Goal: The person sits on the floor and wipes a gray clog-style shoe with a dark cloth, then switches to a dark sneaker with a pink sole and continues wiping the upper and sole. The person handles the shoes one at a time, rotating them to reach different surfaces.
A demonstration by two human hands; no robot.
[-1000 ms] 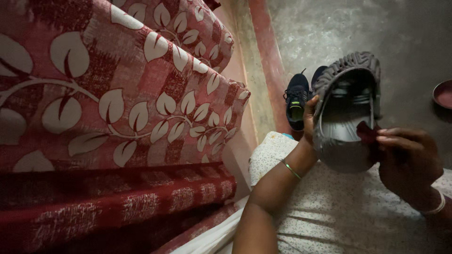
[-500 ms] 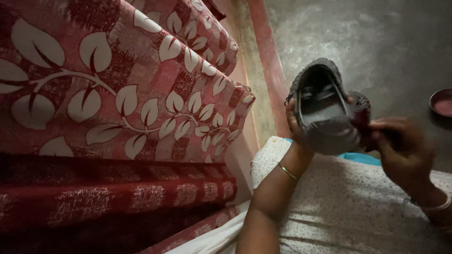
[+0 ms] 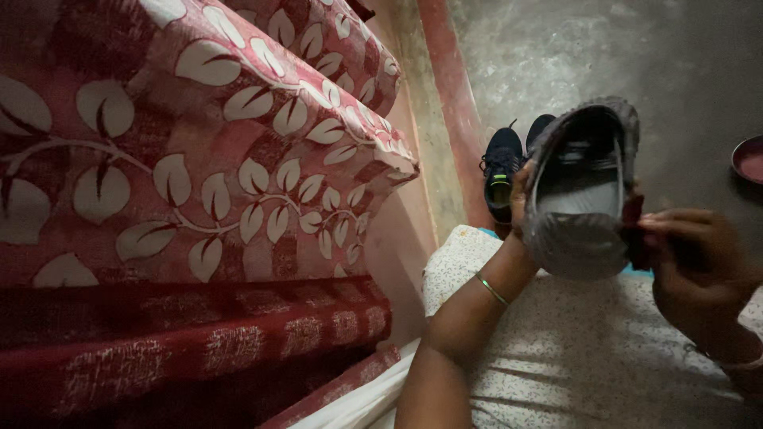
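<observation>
Wiping grey shoe (image 3: 584,191) | left hand (image 3: 520,199) gripping its side | right hand (image 3: 691,262) pinching dark red cloth (image 3: 633,226) against its edge | wiping looks unfinished | black shoe (image 3: 501,171) waiting beyond left hand, untouched

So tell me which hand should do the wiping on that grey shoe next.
Probably the right hand: it pinches a dark red cloth against the grey shoe. The left hand grips the shoe's other side, steadying it.

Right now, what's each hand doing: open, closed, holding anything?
Left hand: closed on the grey shoe, gripping its side.
Right hand: fingers pinch a dark red cloth against the shoe.
</observation>
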